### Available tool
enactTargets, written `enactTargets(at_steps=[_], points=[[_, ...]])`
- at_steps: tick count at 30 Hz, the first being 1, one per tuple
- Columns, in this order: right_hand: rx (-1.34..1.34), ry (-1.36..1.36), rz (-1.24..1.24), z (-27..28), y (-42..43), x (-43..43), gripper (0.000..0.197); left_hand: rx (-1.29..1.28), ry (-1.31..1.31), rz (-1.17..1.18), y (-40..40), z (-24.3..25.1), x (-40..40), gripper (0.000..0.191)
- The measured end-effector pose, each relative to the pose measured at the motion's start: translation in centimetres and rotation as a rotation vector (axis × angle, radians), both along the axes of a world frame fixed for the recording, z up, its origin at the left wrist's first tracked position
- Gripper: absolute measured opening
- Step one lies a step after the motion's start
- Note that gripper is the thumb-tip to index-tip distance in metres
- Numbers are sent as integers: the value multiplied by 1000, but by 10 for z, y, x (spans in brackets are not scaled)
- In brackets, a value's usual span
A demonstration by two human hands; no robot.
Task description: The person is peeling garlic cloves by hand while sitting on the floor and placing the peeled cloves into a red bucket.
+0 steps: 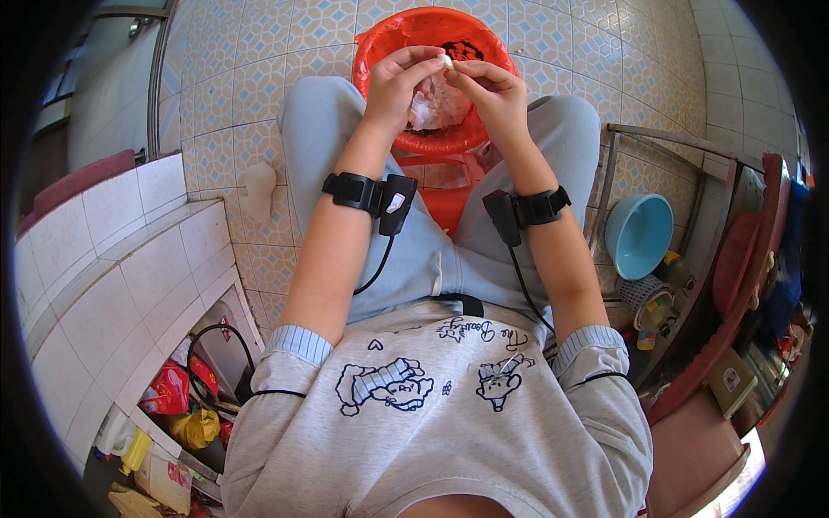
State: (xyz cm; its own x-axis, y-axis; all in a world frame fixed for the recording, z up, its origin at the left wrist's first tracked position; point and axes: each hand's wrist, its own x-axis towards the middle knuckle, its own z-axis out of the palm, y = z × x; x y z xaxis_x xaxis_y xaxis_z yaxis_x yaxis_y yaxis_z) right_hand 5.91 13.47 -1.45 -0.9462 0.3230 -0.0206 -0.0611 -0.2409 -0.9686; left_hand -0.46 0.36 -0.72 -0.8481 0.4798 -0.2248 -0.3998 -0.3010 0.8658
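Held between the fingertips of both hands is a small white piece (446, 61), which looks like a peeled garlic clove. My left hand (401, 81) pinches it with thumb and index finger from the left. From the right, the thumb and index finger of my right hand (495, 90) meet at its lower end. Directly under both hands stands a waste bin lined with a red plastic bag (392, 32). Crumpled white paper or thin skins (443, 107) lie in it, and a dark patterned patch (466, 52) shows at its far side.
The bin stands between my knees, near a red plastic frame (443, 162). At right are a metal-legged stand (605, 188), a blue basin (638, 236) and a basket (641, 294). A tiled ledge (149, 243) borders the left, with bags (165, 388) and bottles (135, 450) below.
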Motion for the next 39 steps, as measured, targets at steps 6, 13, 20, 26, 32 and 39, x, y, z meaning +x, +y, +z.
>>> enactTargets(at_steps=[6,13,20,26,32,39], points=[[22,7,4,-2,0,0,15,31,-44,7,-2,0,-1,19],[-4,-3,-6,1,-1,0,15,-7,-13,-5,0,0,0,20],[12,7,-1,1,0,1,15,-6,-19,-1,0,0,0,19],[37,17,-11,-3,-1,0,14,3,-23,2,-1,-1,0,18],[57,23,-9,-3,-1,1,13,2,-15,9,0,0,0,18],[268,85,-24,-4,-1,1,13,-29,18,13,0,-3,0,13]])
